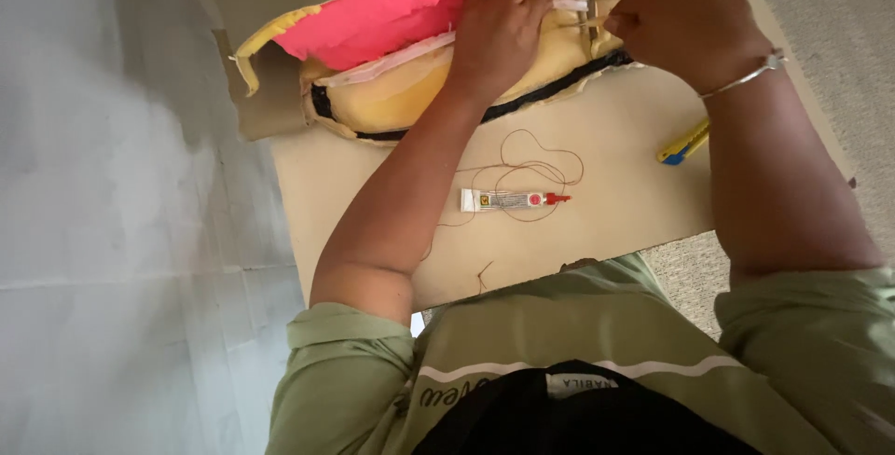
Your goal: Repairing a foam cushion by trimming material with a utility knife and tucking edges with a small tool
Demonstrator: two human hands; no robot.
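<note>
Left hand (499, 31) presses flat on the yellow cushion (410, 91). Right hand (685, 26), fisted, pinches thread at its seam; stitching appears underway, needing steady tension. Glue tube (513, 199) lies near.

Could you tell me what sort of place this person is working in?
Probably a small upholstery or repair workspace: the left hand presses on yellow and pink foam padding, with a small glue tube and loose thread lying on a beige board.

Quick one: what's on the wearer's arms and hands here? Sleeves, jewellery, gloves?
No gloves: both hands, left hand and right hand, are bare. Short olive-green sleeves end above the elbows, forearms uncovered. A thin silver bangle circles the right wrist. No watch or rings visible.
</note>
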